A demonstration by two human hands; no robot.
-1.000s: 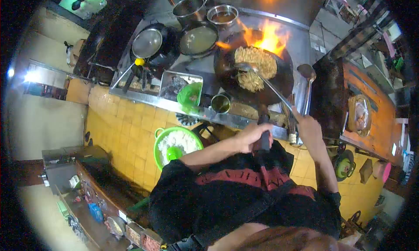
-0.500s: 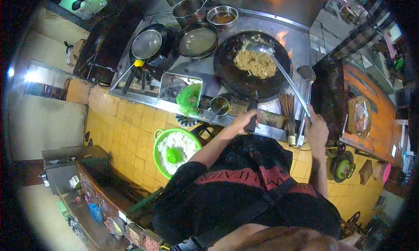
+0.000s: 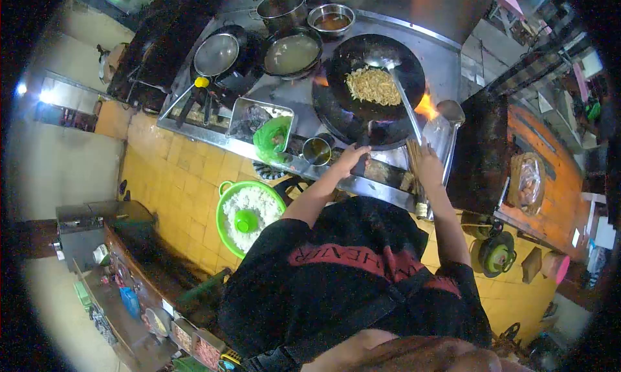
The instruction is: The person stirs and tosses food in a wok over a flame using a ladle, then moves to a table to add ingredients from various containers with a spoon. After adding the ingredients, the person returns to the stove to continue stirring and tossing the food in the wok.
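My left hand (image 3: pixel 352 160) is closed around the handle of a black wok (image 3: pixel 407 55), which stands tilted and shifted on the burner. Strands of what look like fried noodles (image 3: pixel 374 86) lie inside the wok. In my right hand (image 3: pixel 428 168) is the long metal handle of a ladle (image 3: pixel 406 100). The ladle's bowl rests in the wok at the far side of the food. A bamboo wok brush (image 3: pixel 414 155) lies beside my right hand, partly hidden by it.
Flames (image 3: pixel 427 107) rise at the wok's right. Left stand a pan of pale liquid (image 3: pixel 292 54), a strainer (image 3: pixel 217 54), a metal tray (image 3: pixel 242 113) with a green bag (image 3: pixel 272 138), and a cup (image 3: pixel 317 151). A green basin of rice (image 3: pixel 223 226) sits lower left; another ladle (image 3: pixel 451 111) lies right.
The wok has tipped and moved away from me, baring the burner rim and more flame. My right hand has moved left and forward with the ladle, whose bowl is farther back.
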